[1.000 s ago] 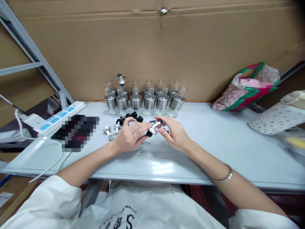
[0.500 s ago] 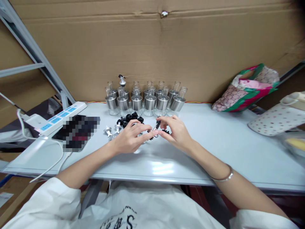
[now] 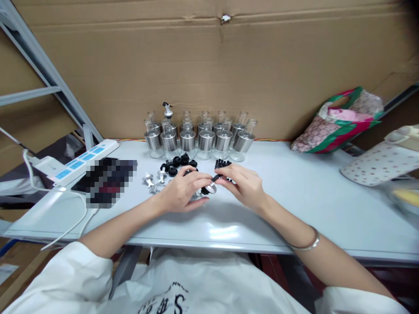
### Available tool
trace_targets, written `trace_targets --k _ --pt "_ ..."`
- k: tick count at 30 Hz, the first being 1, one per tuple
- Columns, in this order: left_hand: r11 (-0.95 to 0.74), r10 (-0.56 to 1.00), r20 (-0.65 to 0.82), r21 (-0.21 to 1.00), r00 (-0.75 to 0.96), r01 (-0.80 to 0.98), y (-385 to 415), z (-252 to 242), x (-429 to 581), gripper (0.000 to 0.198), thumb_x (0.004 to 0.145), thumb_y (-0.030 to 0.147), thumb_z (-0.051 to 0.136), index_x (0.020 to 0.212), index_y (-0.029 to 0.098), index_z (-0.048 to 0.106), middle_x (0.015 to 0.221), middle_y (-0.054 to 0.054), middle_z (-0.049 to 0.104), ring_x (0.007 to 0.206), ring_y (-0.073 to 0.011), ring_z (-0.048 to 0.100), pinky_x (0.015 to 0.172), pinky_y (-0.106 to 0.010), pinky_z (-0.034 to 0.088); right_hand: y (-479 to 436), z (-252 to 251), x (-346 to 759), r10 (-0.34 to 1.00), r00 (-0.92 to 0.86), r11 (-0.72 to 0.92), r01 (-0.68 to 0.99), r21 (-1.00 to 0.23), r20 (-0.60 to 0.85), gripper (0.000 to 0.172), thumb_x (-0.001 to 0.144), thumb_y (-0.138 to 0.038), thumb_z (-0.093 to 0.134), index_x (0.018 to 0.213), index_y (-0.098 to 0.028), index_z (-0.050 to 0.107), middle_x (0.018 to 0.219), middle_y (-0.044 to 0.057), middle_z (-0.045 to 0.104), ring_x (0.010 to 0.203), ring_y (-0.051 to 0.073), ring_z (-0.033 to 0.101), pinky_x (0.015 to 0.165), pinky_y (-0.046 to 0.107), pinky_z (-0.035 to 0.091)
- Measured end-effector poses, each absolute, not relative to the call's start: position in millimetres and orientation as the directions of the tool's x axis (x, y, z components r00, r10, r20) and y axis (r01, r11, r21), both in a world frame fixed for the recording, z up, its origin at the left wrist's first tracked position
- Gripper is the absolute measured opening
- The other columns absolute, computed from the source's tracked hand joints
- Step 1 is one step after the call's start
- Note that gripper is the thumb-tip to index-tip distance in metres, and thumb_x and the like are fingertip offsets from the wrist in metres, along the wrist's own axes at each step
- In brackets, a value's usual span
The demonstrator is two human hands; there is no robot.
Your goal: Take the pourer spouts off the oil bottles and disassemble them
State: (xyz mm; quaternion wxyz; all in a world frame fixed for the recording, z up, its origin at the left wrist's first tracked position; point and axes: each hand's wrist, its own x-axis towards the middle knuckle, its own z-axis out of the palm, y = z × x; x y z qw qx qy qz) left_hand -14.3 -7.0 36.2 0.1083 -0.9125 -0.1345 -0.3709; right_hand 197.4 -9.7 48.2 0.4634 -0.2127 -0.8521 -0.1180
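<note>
Between my hands is a pour spout (image 3: 212, 189) with a silver collar and black stopper, tilted over the table. My left hand (image 3: 183, 191) holds its stopper end, its fingers curled over the top and hiding part of it. My right hand (image 3: 245, 185) pinches a small black cap (image 3: 216, 177) at the spout's tip. Behind my right fingers lies a pile of small black caps (image 3: 222, 164). Several black ribbed stoppers (image 3: 176, 161) are heaped beyond my left hand. Silver spout parts (image 3: 148, 179) lie to its left.
Glass bottles with steel sleeves (image 3: 206, 140) stand in two rows at the back; one carries a spout (image 3: 168, 110). A power strip (image 3: 87, 162) and a pixelated dark object (image 3: 104, 183) lie left. At right are a patterned bag (image 3: 337, 122) and a dotted jug (image 3: 376, 161).
My right hand has shifted slightly right and down, uncovering the black cap pile. The spout has turned, and more of its silver collar shows. My left thumb has moved lower.
</note>
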Motion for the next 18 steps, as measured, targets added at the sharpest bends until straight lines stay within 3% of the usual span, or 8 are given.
trace_targets --k 5,8,14,18 --pt "-0.924 0.158 0.736 -0.125 0.659 0.362 -8.8 39.0 -13.3 0.022 0.090 0.026 0.053 0.108 0.018 0.042 0.094 -0.006 0.068 0.086 -0.0149 0.065 0.086 -0.036 0.046 -9.6 46.6 195.0 0.252 -0.482 0.879 0.476 0.009 0.839 0.015 0.091 -0.031 0.054 0.092 -0.017 0.059 0.065 0.003 0.066 0.057 0.012 0.061 0.056 0.023 0.049" --pt "-0.936 0.182 0.745 -0.068 0.642 0.344 -7.8 36.4 -13.3 0.028 0.088 0.029 0.056 0.109 0.019 0.040 0.096 -0.007 0.068 0.088 -0.0153 0.065 0.081 -0.034 0.050 -9.5 44.5 192.8 0.298 -0.464 0.856 0.516 -0.019 0.834 0.022 0.088 -0.039 0.056 0.087 -0.018 0.060 0.060 0.001 0.064 0.053 0.012 0.060 0.054 0.023 0.049" --pt "-0.943 0.235 0.724 0.008 0.649 0.332 -7.3 35.0 -14.9 0.027 0.088 0.029 0.056 0.108 0.018 0.042 0.096 -0.008 0.066 0.090 -0.0166 0.063 0.079 -0.033 0.051 -10.6 41.9 187.9 0.323 -0.449 0.828 0.560 -0.020 0.833 0.010 0.088 -0.028 0.056 0.088 -0.018 0.058 0.064 0.002 0.064 0.055 0.012 0.060 0.054 0.024 0.049" --pt "-0.937 0.229 0.690 -0.034 0.687 0.347 -9.0 40.3 -13.4 0.027 0.091 0.031 0.051 0.113 0.017 0.043 0.097 -0.008 0.067 0.089 -0.0171 0.063 0.078 -0.033 0.050 -10.8 42.2 190.2 0.325 -0.435 0.844 0.534 -0.050 0.840 0.010 0.086 -0.029 0.058 0.089 -0.019 0.058 0.063 0.001 0.063 0.056 0.013 0.060 0.055 0.024 0.049"
